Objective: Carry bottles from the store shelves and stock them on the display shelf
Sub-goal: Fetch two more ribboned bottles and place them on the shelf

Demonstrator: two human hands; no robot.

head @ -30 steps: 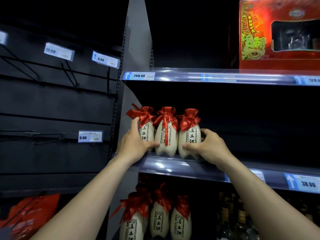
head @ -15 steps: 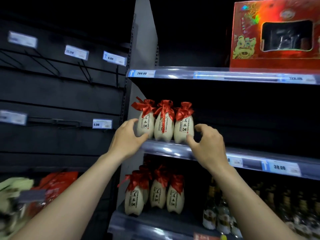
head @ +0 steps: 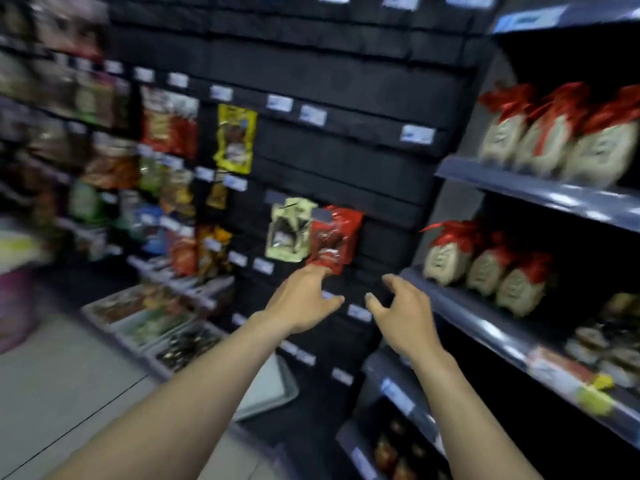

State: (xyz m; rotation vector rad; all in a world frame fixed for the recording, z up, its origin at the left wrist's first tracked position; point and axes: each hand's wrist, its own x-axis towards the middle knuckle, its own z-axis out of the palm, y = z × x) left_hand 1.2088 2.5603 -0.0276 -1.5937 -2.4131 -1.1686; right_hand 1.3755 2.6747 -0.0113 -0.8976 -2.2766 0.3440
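Observation:
Three cream bottles with red ribbon bows (head: 554,140) stand in a row on the upper display shelf (head: 540,190) at the right. Three more of the same bottles (head: 485,268) stand on the shelf below (head: 460,313). My left hand (head: 301,303) and my right hand (head: 401,313) hang in the air left of those shelves, in front of a black peg wall. Both hands are empty with the fingers spread. The whole view is blurred by motion.
The black peg wall (head: 346,161) carries price tags and hanging snack bags, among them a red bag (head: 332,237), a cream bag (head: 287,230) and a yellow bag (head: 235,136). Bins of goods (head: 152,320) line the floor at the left. Small bottles fill the lower right shelves.
Both hands let go of the bottles on the upper shelf and drew back. My view swung left, so the shelves now sit at the right edge.

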